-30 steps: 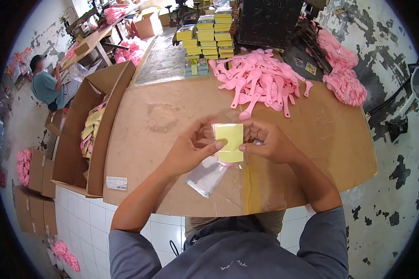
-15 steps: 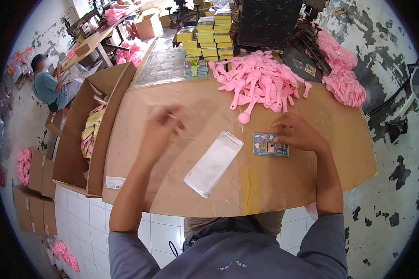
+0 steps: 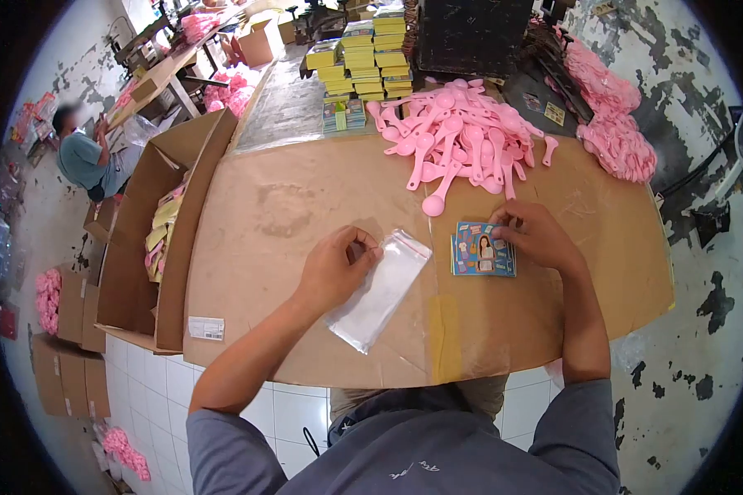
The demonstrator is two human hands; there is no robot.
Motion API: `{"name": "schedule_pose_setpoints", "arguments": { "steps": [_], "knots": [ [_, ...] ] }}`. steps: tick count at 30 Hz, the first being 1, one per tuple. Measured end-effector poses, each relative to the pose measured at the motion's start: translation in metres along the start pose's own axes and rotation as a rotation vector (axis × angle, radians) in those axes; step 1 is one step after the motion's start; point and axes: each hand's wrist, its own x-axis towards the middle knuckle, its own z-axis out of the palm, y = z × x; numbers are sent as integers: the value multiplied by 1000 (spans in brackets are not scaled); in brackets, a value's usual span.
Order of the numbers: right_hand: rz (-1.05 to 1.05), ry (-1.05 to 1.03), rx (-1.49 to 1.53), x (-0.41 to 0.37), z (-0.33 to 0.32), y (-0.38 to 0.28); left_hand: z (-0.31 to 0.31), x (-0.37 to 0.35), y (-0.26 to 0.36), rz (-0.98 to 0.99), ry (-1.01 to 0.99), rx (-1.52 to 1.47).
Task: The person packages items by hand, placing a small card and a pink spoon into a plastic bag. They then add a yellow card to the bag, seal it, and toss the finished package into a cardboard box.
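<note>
A stack of clear plastic bags (image 3: 377,301) lies slantwise on the cardboard-covered table. My left hand (image 3: 338,262) is closed at its upper left edge, thumb and finger pinched on a bag. To the right is a small pile of blue printed cards (image 3: 475,254) with a figure on the front. My right hand (image 3: 535,233) pinches the top card at its upper right corner, and this card looks slightly raised and turned from those below. Beyond both hands lies a heap of pink plastic spoons (image 3: 470,140).
A long open cardboard box (image 3: 194,239) with yellow and pink packs stands along the left. Stacks of yellow-edged cards (image 3: 359,66) rise at the back. Pink bundles (image 3: 619,148) hang over the right edge. A person (image 3: 87,157) sits at the far left.
My left hand has moved right and down from over the bare cardboard onto the bags. My right hand has closed on the top card, which has shifted and tilted a little.
</note>
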Motion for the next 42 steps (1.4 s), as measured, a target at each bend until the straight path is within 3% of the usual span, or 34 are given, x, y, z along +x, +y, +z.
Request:
{"name": "schedule_pose_setpoints", "arguments": {
  "steps": [2,5,6,9,17,20,23,26,29,32,35,38,41,42],
  "knots": [
    [-115,115,-36,2,3,-5,4,-1,-8,141,31,-88],
    [28,125,236,1,13,-24,13,0,-21,284,26,-391],
    [19,132,188,3,20,-33,13,0,-20,325,15,-516],
    [17,151,147,6,43,-57,4,-10,1,103,-141,-755],
    [1,269,372,5,58,-69,8,-16,4,117,-167,-749],
    [-231,199,32,5,52,-67,7,-19,8,116,-189,-711],
    [-201,91,58,5,61,-76,8,-23,10,176,-240,-550],
    [-96,69,179,2,80,-88,9,-30,18,215,-289,-422],
    [-43,180,499,2,87,-107,11,-29,16,208,-254,-450],
    [44,140,424,5,91,-88,9,-28,15,168,-193,-585],
    [-298,-30,179,9,84,-89,8,-28,14,203,-158,-586],
    [-298,-84,81,37,68,-65,5,-29,17,163,-144,-580],
    [-370,258,-589,64,49,-51,-1,-28,22,107,-146,-633],
    [-409,256,-673,73,45,-36,-3,-28,23,97,-146,-652]
  ]
}}
